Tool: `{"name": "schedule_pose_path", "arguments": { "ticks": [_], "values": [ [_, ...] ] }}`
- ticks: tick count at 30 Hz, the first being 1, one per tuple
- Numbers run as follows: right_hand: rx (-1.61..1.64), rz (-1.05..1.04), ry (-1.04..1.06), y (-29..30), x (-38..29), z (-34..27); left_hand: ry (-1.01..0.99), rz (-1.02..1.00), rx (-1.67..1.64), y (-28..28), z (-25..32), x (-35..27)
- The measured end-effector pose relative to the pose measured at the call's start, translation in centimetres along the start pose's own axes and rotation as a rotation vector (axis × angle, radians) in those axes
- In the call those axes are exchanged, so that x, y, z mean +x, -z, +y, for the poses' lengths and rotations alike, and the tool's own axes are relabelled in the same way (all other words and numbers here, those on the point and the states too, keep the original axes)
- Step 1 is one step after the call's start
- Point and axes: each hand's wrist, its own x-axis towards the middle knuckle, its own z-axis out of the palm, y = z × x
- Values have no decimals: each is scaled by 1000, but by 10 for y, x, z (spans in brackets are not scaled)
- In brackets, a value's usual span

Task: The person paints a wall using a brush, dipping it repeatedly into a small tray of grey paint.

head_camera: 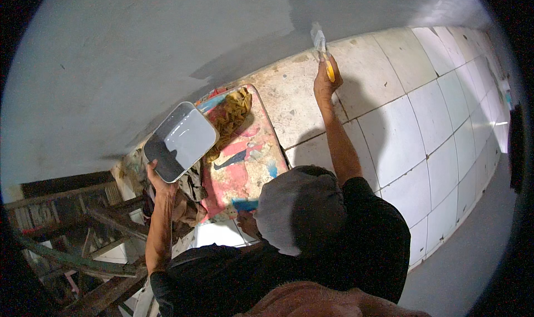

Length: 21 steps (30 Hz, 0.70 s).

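Note:
My left hand grips the near corner of a rectangular tub, its thumb over the rim. Pale grey paint lies in the tub, which tilts beside the wall. In my right hand is a flat paintbrush with a yellow handle. Its paint-coated bristles meet the foot of the grey wall, close to the floor's edge. Darker grey patches mark the wall around and to the left of the brush.
A worn pink board with printed figures lies on the white tiled floor. A crumpled brown-yellow cloth rests on it. My foot, beside something blue, is at its near edge. Wooden beams and clutter fill the lower left.

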Motion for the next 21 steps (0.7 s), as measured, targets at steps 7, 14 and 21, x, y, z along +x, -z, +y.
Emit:
{"name": "schedule_pose_path", "arguments": {
  "ticks": [7,14,21],
  "values": [
    [173,-365,224,-75,-107,-48,21,47,-62,5,6,-10],
    [101,-810,464,-112,-137,-68,-5,-24,-32,-1,9,-12],
    [-40,-386,290,-29,-42,5,-12,3,-64,9,15,-16]
  ]
}}
